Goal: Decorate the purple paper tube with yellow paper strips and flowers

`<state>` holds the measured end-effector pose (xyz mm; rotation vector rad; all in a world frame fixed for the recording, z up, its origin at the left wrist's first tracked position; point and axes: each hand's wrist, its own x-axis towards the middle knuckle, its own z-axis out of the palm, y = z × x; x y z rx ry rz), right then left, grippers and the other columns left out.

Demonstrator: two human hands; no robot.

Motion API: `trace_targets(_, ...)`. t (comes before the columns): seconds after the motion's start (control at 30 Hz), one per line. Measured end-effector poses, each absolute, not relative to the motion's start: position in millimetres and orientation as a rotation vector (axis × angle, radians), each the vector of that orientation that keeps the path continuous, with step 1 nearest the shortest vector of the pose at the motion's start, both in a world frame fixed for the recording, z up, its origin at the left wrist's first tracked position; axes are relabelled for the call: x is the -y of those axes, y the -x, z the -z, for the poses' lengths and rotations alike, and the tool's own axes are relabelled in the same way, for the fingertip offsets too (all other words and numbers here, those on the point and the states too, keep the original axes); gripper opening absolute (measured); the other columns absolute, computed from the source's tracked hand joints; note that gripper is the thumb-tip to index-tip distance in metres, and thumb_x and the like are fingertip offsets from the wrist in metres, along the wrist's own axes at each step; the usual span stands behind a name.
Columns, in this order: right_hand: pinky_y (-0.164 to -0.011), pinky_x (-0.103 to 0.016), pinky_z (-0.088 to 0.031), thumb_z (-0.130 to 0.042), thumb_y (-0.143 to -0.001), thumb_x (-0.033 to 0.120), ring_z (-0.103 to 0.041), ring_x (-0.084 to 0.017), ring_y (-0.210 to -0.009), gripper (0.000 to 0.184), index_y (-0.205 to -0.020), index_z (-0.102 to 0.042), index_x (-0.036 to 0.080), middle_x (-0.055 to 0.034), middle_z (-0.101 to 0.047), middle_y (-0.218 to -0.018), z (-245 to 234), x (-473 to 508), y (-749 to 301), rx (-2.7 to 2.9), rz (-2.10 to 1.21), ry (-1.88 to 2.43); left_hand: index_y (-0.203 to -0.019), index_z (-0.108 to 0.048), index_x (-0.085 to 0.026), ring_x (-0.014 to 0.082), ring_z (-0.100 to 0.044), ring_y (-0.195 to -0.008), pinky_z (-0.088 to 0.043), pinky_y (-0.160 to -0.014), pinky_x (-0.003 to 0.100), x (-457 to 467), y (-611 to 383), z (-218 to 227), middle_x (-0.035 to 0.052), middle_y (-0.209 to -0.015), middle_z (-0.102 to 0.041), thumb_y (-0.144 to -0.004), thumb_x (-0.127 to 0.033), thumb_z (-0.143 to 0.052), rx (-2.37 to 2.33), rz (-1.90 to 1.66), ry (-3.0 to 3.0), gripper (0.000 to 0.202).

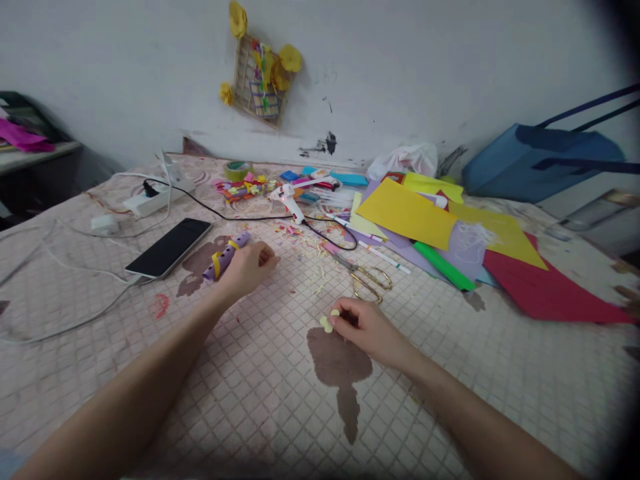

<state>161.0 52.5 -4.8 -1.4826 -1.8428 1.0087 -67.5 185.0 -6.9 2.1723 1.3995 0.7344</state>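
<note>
Between the thumb and fingers of my right hand (367, 330) is a small pale yellow paper cut-out (327, 323) with rounded lobes, held just above the tabletop. My left hand (250, 267) is lowered to the table with its fingers curled in; whatever they may hold is hidden. Right beside it lies a purple paper roll (227, 256) with dark dots and yellow bands. Gold-handled scissors (367, 277) rest beyond my right hand, blades pointing away to the left. A white glue gun (290, 201) with a black cord lies farther back.
A phone (170, 248) on a cable and a power strip (159, 198) sit at left. Coloured paper sheets (407, 213), markers and a green roll (443, 265) cover the right side. Paper scraps, green tape (239, 170) and a blue bag (540, 163) are toward the back.
</note>
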Motion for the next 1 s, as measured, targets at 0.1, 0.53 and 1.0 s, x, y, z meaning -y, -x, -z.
trace_targets(0.1, -0.046, -0.02, -0.027, -0.049, -0.081, 0.026, -0.045, -0.01, -0.053, 0.015, -0.069, -0.054, 0.018, 0.0033, -0.052, -0.058, 5.6, -52.7, -160.9, 1.848, -0.993, 1.483, -0.073, -0.056, -0.017, 0.0147, -0.056, -0.061, -0.042, -0.057, 0.025, -185.9, 67.1, 9.2, 0.0029, -0.065, -0.061, -0.074, -0.034, -0.051, -1.428, -0.744, -2.17, 0.018)
trace_targets(0.53, -0.043, -0.019, -0.033, -0.05, -0.083, 0.033, -0.045, -0.008, -0.048, 0.019, -0.072, -0.049, 0.018, 0.0044, -0.048, -0.058, -0.9, -54.6, -159.5, 1.516, -1.304, 1.384, -0.083, -0.056, -0.014, 0.0113, -0.055, -0.06, -0.043, -0.055, 0.023, -164.8, 51.4, -13.7, 0.0004, -0.067, -0.058, -0.067, -0.023, -0.059, -1.026, -0.737, -1.697, 0.018)
trace_targets(1.0, -0.039, -0.016, -0.033, -0.058, -0.079, 0.037, -0.044, -0.005, -0.046, 0.023, -0.071, -0.051, 0.017, 0.004, -0.052, -0.057, 1.7, -58.8, -156.5, 1.142, -1.552, 1.097, -0.081, -0.061, -0.013, 0.0071, -0.05, -0.065, -0.037, -0.062, 0.021, -126.2, 25.5, -10.9, -0.0006, -0.072, -0.058, -0.071, -0.019, -0.063, -0.698, -0.477, -1.121, 0.012)
